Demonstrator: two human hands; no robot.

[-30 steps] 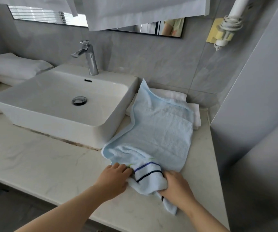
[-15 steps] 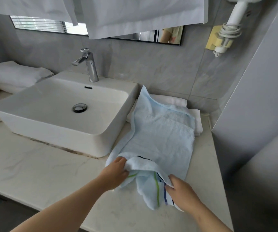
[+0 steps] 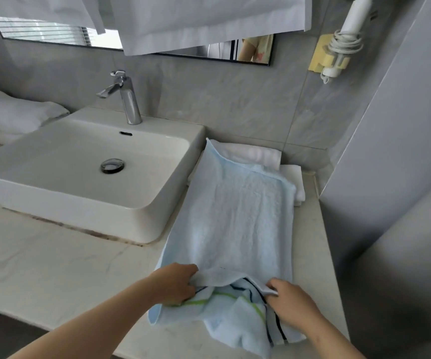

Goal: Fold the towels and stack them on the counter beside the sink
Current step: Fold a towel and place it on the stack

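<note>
Blue towel [image 3: 235, 216]: it lies spread on the tabletop [image 3: 53, 268], just right of the sink [image 3: 144, 221]. Its far end rests on the folded white towels [image 3: 256, 155], and its striped near end is bunched close to the front edge.
Long axis: it runs away from the person, from the front edge toward the back wall, and leans a little left at the far end.
Left hand [image 3: 175, 285]: the fingers [image 3: 189, 272] are curled and clamped on the near left part of the towel.
Right hand [image 3: 291, 304]: the fingers [image 3: 272, 285] pinch the near right part, at the dark stripes.
Towel from fingers: almost all the cloth lies ahead of both hands, so I judge the fold must go forward, near end over far end.
Nearer hand: neither is nearer. Both hold the same end, set apart across the width.
Edges: the far left side of the towel lies against the sink wall, and the grey wall [image 3: 390, 177] stands near on the right.
Open room: bare tabletop lies to the left front. Ahead, the white towels raise the landing place.
</note>
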